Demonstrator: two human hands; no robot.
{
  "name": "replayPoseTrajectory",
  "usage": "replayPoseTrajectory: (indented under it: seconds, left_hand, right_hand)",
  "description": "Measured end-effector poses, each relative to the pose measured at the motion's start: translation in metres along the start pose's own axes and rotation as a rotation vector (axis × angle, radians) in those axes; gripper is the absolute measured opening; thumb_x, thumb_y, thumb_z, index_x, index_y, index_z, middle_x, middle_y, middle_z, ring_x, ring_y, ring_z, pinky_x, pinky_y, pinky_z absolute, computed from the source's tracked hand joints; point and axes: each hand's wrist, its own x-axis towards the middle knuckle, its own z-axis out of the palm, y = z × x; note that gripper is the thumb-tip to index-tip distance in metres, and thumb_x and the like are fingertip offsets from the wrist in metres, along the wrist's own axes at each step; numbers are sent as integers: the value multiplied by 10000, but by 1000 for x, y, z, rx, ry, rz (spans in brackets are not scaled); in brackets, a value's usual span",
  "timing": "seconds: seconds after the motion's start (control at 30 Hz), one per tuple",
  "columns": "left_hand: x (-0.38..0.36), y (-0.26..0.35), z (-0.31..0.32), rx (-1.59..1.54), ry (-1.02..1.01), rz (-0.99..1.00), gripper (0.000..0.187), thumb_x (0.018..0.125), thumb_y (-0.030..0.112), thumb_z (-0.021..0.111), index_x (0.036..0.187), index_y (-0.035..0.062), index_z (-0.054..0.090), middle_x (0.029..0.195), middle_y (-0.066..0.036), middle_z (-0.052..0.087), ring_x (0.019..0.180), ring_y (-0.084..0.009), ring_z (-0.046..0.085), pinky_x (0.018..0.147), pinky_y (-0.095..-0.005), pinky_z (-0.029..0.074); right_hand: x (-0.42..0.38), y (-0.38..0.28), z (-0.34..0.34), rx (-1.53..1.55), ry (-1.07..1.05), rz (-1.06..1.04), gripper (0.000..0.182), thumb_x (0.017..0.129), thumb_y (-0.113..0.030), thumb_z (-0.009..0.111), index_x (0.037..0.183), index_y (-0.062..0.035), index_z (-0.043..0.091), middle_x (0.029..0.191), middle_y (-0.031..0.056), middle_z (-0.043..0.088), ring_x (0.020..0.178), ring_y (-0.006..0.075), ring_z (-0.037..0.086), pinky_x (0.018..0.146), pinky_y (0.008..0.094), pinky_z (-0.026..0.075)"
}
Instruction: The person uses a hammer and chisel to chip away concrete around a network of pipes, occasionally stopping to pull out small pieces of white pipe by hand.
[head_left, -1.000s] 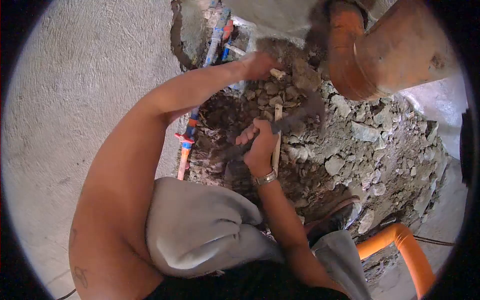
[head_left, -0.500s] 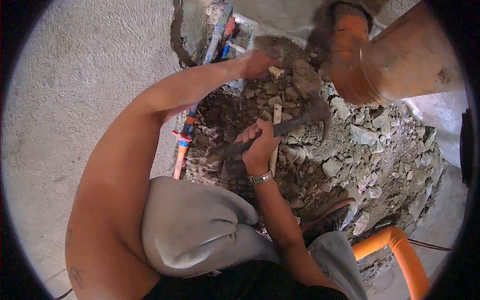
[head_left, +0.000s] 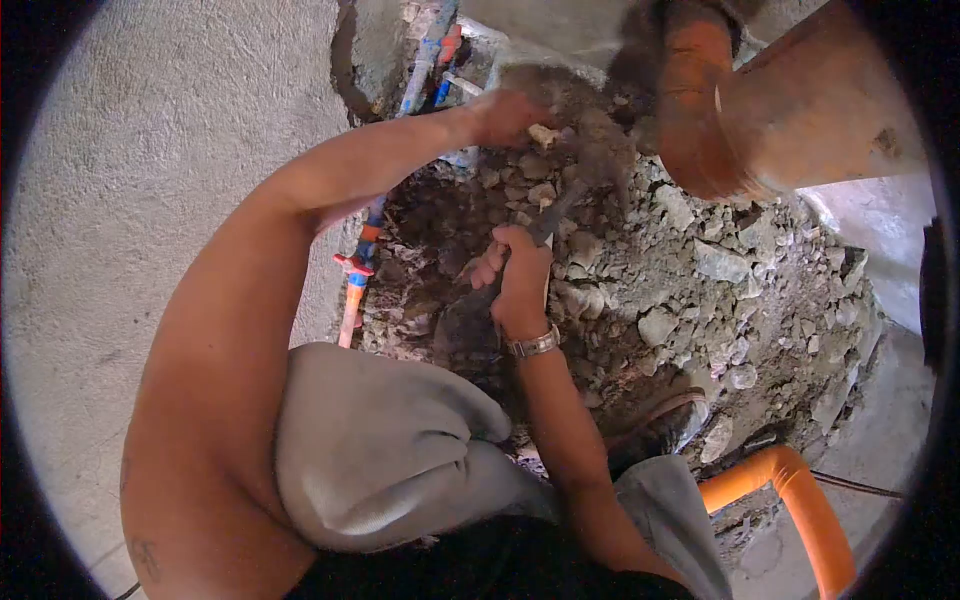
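My right hand (head_left: 518, 275), with a metal-banded watch at the wrist, is wrapped round the dark handle of a hammer (head_left: 562, 212). The hammer slants up and to the right over the rubble, its head smeared by motion. Stretched out ahead, my left hand (head_left: 505, 118) is low over the far part of the dug ground, beside a pale stone (head_left: 543, 136). Its fingers are dark and blurred, so whether they grip anything does not show. Broken stones and soil (head_left: 590, 300) lie beneath both hands.
A large orange-brown pipe (head_left: 800, 120) with an elbow stands at the upper right. Thin water pipes with a red valve handle (head_left: 353, 265) run along the concrete floor's (head_left: 220, 130) broken edge. A bright orange pipe (head_left: 770, 470) bends at the lower right, near my knees.
The hammer has swung, its head moving up and left toward my left hand and blurring. My right hand has tilted with it. The whole view has shifted slightly left.
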Motion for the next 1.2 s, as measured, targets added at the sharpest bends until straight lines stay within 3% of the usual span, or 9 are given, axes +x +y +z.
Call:
replayPoseTrajectory:
  seconds: [0.37,0.57,0.67,0.8,0.87,0.9,1.07,1.13,1.2]
  left_hand:
    - [-13,4,6,-94,96,13,623,718,178,762,1305,235,562,1130,-106,659,1076,-324,626,886,-438,525]
    - [-79,119,-69,-215,206,255,577,648,191,798,1182,154,584,1022,-87,684,961,-328,655,821,-462,523]
    - [-98,174,-89,-543,203,101,540,722,195,773,1205,102,552,932,-137,691,860,-338,677,769,-471,521]
    - [-123,167,-74,-809,-177,-561,537,973,357,536,1316,-33,402,910,-226,669,847,-389,673,758,-453,518]
    - [-165,126,34,-811,67,-426,538,983,358,509,1318,-43,382,877,-223,668,747,-348,679,716,-455,519]
    - [-175,128,20,-794,-273,-701,521,964,375,479,1264,-41,385,861,-268,658,838,-416,680,782,-494,506]
    - [-215,106,46,-656,-725,-486,455,978,397,464,1002,-45,573,724,-192,670,654,-292,706,581,-421,580]
    - [-188,95,-23,-1177,-865,-830,450,986,370,463,922,-45,624,701,-169,676,625,-252,706,510,-378,583]
    - [-179,56,-80,-1297,-427,-631,273,953,258,522,1047,13,599,710,-91,644,580,-184,656,455,-324,520]
  right_hand:
    - [3,-19,-19,-116,-4,76,253,854,-157,596,651,-73,470,537,51,419,424,208,446,428,385,420]
    - [16,-76,-57,-327,39,182,224,864,-187,614,714,-32,555,541,50,430,445,205,447,453,376,426]
    - [38,-79,-86,-785,-78,-338,245,883,-208,596,823,30,609,598,95,529,538,255,549,535,410,466]
    - [42,-119,-64,-1292,-115,-223,301,868,-252,619,941,40,637,719,157,641,718,300,656,664,446,494]
    - [57,-113,-73,-1468,-124,-342,305,854,-259,635,950,30,644,732,158,657,731,291,672,679,447,497]
    - [56,-109,-76,-1439,-131,-337,298,835,-254,653,923,31,641,694,136,645,683,264,665,655,428,498]
    - [42,-118,-52,-1331,-159,-233,202,844,-190,668,775,-5,624,602,47,588,456,150,571,452,309,438]
    - [42,-120,-45,-1338,-137,-166,200,845,-191,668,779,-7,623,609,48,594,450,152,568,436,301,434]
    - [45,-120,-45,-1355,-114,-100,199,846,-192,667,783,-8,623,617,49,600,443,154,564,421,292,430]
